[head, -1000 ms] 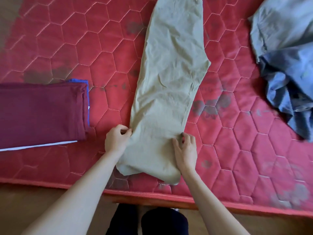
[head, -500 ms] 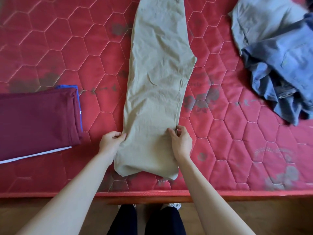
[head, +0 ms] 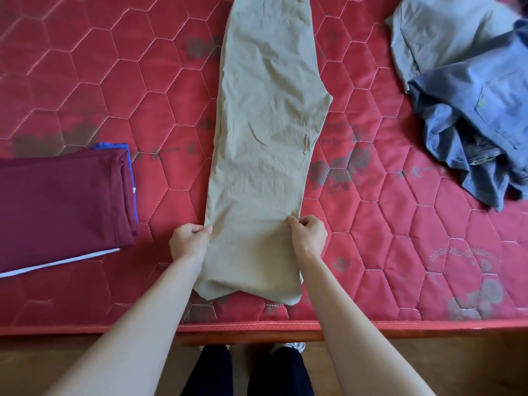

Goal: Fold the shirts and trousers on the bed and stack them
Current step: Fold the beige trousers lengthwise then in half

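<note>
the khaki trousers [head: 265,155] lay lengthwise down the middle of the red quilted bed [head: 400,267], folded leg over leg into one long strip, with the far end running out of view past the bed's far side and the near end stopping just short of the near edge. the left hand [head: 187,241] pinched the strip's left edge, thumb on top of the cloth and the other fingers curled beneath or beside it. the right hand [head: 310,232] pinched the right edge directly opposite, its fingers bunched on the fabric. both grips sat a little way up from the near end, so that a flap of cloth lay flat on the bed between the forearms.

toward the bed's left edge sat a folded stack: a maroon garment [head: 63,207] on top, with a blue layer [head: 128,155] showing along its right side and a white strip [head: 60,262] along its near side. near the far right corner lay an unfolded heap, a pale grey garment [head: 445,30] partly under a blue-grey shirt [head: 480,115] with a chest pocket; there may have been a third piece in the crumple, but the folds were too tangled to tell.
</note>
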The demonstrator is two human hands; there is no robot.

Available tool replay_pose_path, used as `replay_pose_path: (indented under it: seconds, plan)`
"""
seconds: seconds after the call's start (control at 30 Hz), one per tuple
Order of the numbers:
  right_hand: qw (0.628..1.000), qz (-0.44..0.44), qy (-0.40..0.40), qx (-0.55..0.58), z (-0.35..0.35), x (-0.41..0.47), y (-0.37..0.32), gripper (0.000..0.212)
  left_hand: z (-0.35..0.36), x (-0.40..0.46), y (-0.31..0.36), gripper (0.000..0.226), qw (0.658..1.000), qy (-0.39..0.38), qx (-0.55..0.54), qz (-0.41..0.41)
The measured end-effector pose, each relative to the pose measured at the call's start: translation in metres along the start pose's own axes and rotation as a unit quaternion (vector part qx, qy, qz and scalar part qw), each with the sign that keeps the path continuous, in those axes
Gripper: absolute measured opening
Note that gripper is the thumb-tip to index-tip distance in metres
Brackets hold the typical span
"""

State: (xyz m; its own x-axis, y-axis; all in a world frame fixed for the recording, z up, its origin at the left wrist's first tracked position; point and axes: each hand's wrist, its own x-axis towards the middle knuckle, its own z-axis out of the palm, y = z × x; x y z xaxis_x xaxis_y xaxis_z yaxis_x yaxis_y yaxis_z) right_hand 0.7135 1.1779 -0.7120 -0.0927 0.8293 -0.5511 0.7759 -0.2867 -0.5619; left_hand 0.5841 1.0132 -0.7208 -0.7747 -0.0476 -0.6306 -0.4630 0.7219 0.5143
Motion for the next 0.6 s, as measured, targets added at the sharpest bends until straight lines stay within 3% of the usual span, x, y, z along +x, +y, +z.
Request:
replay_pose_path:
  seconds: [0.07, 0.23, 0.33, 0.43, 0.5, 0.6]
  plan:
    - [1.0, 0.002, 0.012, 0.023, 0.0, 0.0, 0.001, 0.012, -0.001, 0.002, 0.0, 0.014, 1.0, -0.01, -0.003, -0.009]
    - [0.996, 0.002, -0.008, 0.093, -0.004, -0.003, 0.007, 0.029, -0.003, 0.0, -0.002, 0.026, 0.999, -0.021, -0.024, -0.013]
    - [0.995, -0.042, -0.071, 0.06, -0.016, -0.015, 0.017, 0.018, -0.013, -0.009, -0.011, 0.023, 0.995, -0.063, -0.082, -0.003]
    - [0.978, -0.048, -0.197, 0.049, -0.033, -0.04, 0.031, 0.012, -0.03, -0.031, -0.026, 0.014, 0.984, -0.138, -0.108, 0.02]
    - [0.963, -0.038, -0.265, 0.017, -0.047, -0.058, 0.035, 0.017, -0.042, -0.048, -0.032, 0.012, 0.974, -0.197, -0.11, 0.02]
    - [0.955, -0.054, -0.291, 0.01, -0.073, -0.078, 0.028, 0.027, -0.061, -0.071, -0.024, 0.014, 0.959, -0.253, -0.124, 0.039]
